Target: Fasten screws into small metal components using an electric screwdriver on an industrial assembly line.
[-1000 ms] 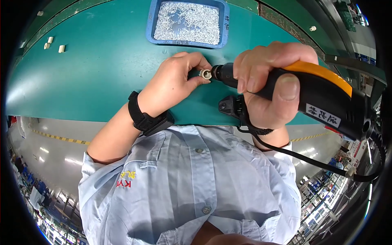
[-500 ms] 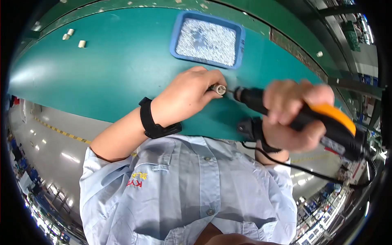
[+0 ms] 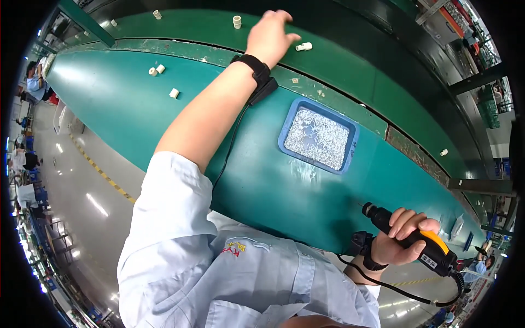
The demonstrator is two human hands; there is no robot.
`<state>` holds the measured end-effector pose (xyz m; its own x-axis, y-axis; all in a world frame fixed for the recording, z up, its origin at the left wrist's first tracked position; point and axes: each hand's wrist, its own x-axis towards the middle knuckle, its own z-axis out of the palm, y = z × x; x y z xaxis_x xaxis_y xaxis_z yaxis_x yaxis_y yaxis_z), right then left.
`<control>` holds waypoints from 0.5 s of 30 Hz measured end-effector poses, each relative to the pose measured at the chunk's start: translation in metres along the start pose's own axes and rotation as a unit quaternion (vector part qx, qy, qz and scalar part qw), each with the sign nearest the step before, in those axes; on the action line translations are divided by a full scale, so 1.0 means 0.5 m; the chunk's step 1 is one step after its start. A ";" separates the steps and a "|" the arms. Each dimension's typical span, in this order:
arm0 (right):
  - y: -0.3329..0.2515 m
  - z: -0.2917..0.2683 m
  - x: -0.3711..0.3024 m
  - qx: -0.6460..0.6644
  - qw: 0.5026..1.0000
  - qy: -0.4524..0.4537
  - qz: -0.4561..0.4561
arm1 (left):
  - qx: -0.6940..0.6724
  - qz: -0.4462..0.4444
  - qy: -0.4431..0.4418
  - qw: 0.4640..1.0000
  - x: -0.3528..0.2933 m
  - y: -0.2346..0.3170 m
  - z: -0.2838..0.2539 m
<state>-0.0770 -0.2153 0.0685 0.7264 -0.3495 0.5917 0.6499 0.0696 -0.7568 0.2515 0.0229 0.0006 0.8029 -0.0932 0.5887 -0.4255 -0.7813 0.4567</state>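
My left hand (image 3: 272, 38) reaches over the green conveyor belt (image 3: 342, 76) beyond the table, its fingers apart and nothing visible between them. Just right of its thumb lies a small cream cylindrical fitting (image 3: 303, 47); a second cream fitting (image 3: 237, 22) stands left of the hand. My right hand (image 3: 402, 238) grips a black and orange electric screwdriver (image 3: 435, 249) at the lower right. The driver's bit points left over the table, touching no part. A blue tray (image 3: 284, 131) of small silvery pieces, probably screws, sits between the two hands.
Several cream fittings (image 3: 174, 93) are scattered on the green table (image 3: 246, 180) at left and along the belt. A worn ledge (image 3: 322, 95) divides table from belt. The screwdriver's black cable (image 3: 394, 295) loops below my right wrist. Green posts (image 3: 87, 24) rise at the far left.
My left hand has left the screwdriver's tip, where it held a cream fitting, and stretched to the belt with fingers apart. The screwdriver sits lower; the view has shifted toward the belt.
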 end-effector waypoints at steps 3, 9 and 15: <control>0.007 -0.015 0.000 -0.032 0.999 0.037 0.008 | 0.061 -0.142 0.162 0.975 0.037 -0.043 -0.021; 0.008 -0.015 0.012 -0.051 0.998 0.029 0.009 | -0.116 -0.274 0.000 0.955 0.071 -0.250 0.009; -0.009 -0.019 0.002 -0.059 0.998 0.030 0.002 | -0.238 -0.216 -0.038 0.946 0.030 -0.162 -0.014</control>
<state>-0.0813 -0.2248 0.0697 0.7121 -0.4053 0.5733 0.6138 -0.0371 -0.7886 0.2950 0.0888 -0.0230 0.9651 0.1131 0.2364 -0.1753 -0.3919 0.9031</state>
